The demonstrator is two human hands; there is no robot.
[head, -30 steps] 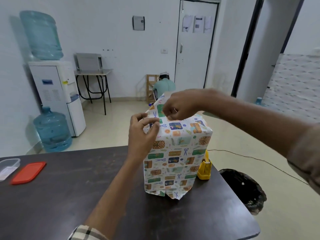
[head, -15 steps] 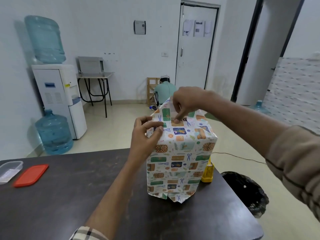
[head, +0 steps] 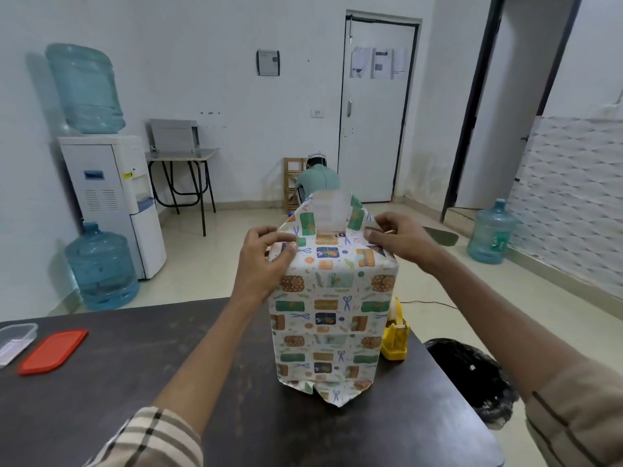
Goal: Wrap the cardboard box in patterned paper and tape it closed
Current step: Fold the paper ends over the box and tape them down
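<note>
The box stands upright on the dark table, fully covered in white paper printed with green, orange and blue motifs. At its top a paper flap sticks up at the far side, showing its white underside. My left hand pinches the paper at the top left corner. My right hand pinches the paper at the top right corner. A yellow tape dispenser sits on the table, right beside the box. At the bottom front, the paper ends in a loose point.
A red lid and a clear container lie at the table's left edge. A black bin stands off the table's right edge. A water dispenser, bottles and a crouching person are behind.
My right hand left the middle of the box top and moved to its right corner. The far flap now stands up free. My left hand stayed at the left corner.
</note>
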